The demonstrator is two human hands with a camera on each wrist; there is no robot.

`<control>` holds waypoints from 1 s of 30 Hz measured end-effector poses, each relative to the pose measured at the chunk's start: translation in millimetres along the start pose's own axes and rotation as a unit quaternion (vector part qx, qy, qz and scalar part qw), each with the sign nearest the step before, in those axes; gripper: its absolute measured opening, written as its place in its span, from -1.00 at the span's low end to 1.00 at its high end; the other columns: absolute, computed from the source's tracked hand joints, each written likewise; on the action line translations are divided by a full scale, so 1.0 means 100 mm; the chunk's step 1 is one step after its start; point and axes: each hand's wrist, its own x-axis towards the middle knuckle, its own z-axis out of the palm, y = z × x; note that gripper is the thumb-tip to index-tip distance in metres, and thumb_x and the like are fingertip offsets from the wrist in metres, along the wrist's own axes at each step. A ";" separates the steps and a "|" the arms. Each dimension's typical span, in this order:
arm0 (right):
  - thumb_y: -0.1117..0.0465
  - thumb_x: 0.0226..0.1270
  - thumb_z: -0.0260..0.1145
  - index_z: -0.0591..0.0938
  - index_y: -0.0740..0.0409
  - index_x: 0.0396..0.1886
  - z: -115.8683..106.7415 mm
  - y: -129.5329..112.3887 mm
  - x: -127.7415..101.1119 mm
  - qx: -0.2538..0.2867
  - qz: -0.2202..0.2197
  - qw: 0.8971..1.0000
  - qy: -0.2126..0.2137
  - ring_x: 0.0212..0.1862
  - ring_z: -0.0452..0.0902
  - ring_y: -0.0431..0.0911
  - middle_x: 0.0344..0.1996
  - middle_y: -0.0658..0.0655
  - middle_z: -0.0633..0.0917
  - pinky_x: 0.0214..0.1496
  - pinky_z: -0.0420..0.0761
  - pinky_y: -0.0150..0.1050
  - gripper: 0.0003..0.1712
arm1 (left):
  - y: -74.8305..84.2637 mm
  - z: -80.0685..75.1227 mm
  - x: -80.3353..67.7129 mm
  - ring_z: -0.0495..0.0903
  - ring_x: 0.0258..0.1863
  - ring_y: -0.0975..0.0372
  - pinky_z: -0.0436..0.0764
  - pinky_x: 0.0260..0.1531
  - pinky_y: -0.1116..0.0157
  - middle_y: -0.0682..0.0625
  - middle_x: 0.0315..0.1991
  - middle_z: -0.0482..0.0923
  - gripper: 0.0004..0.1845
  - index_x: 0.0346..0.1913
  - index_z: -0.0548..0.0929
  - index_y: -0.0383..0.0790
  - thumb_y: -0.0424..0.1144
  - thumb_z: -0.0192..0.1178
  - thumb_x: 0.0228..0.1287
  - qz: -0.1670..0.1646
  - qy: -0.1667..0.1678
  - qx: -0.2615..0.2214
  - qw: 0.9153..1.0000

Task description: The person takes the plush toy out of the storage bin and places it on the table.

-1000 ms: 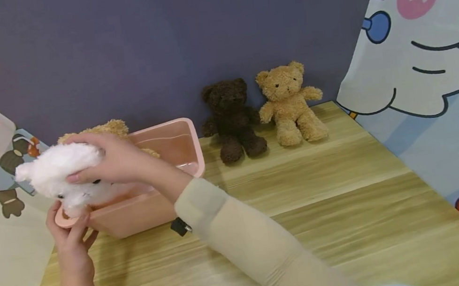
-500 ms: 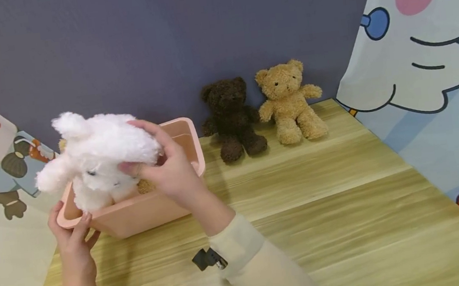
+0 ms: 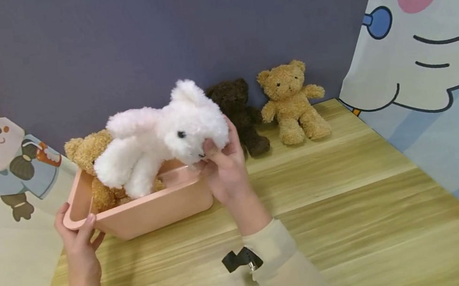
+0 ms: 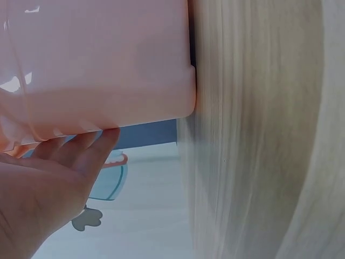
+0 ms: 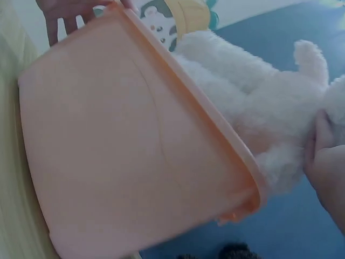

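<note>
My right hand [image 3: 231, 176] holds a fluffy white teddy bear [image 3: 139, 134] by its head, with the thumb across the snout. The bear lies sideways over a pink plastic bin [image 3: 156, 212], its legs pointing left and its head past the bin's right end. At the bin's left front corner, my left hand [image 3: 80, 242] grips the rim; the left wrist view has its fingers [image 4: 97, 151] against the outer wall. Inside the bin sits a tan teddy bear [image 3: 90, 151], partly covered by the white one. In the right wrist view, white fur [image 5: 280, 102] shows above the rim.
A dark brown teddy bear [image 3: 248, 122], partly hidden behind the white bear's head, sits against the dark back panel [image 3: 116, 42]. Beside it on the wooden table [image 3: 347, 205] sits another tan teddy bear [image 3: 290, 103]. Printed cartoon panels stand at both sides.
My right hand has lifted the white bear from the bin's left end and carried it right, turning it onto its side. The tan bear in the bin is now uncovered more. My left hand stays put.
</note>
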 end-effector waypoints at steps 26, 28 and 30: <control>0.10 0.23 0.55 0.57 -0.22 0.37 -0.34 -0.91 0.03 -0.036 -0.239 0.970 0.008 0.09 0.60 0.01 0.25 0.14 0.54 -0.10 0.77 -0.21 -0.31 | 0.04 0.04 -0.01 0.25 0.56 0.01 0.24 0.42 -0.05 0.18 0.69 0.00 -0.26 0.60 -0.03 0.49 -0.02 0.11 0.57 -0.022 -0.005 0.021 1.000; 0.11 0.24 0.55 0.54 -0.18 0.40 -0.39 -0.95 0.04 -0.037 -0.238 0.971 0.013 0.10 0.61 0.02 0.27 0.16 0.53 -0.08 0.78 -0.19 -0.29 | 0.04 0.03 -0.01 0.25 0.56 0.01 0.25 0.41 -0.03 0.18 0.70 -0.01 -0.26 0.60 -0.03 0.50 -0.01 0.11 0.57 -0.022 -0.003 0.020 1.000; 0.13 0.22 0.57 0.53 -0.15 0.40 -0.43 -0.98 0.04 -0.038 -0.236 0.971 0.023 0.11 0.61 0.02 0.27 0.16 0.53 -0.07 0.79 -0.18 -0.26 | 0.04 0.02 -0.02 0.27 0.54 0.02 0.25 0.39 -0.01 0.18 0.70 -0.01 -0.26 0.60 -0.03 0.50 -0.02 0.11 0.57 -0.022 0.001 0.017 1.000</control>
